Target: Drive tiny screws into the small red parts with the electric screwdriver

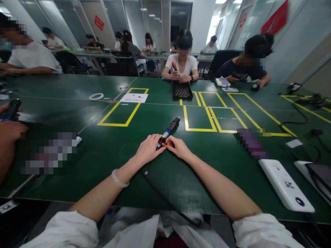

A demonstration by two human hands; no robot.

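An electric screwdriver, with a dark body, blue and silver bands and a thin metal tip, points away to the upper right over the green table. My left hand is closed round its near end from the left. Against the same end, my right hand has its thumb and fingers pinched. Small red and orange parts show between the two hands, too small to name. Below my hands a black cable with a ring at its end runs over the table edge towards my lap.
Yellow tape outlines mark the green table. A white power bank lies at right, a tape ring and paper sheet further off. Opposite, a person holds a red-handled tool over a black tray. Another person's hand is at left.
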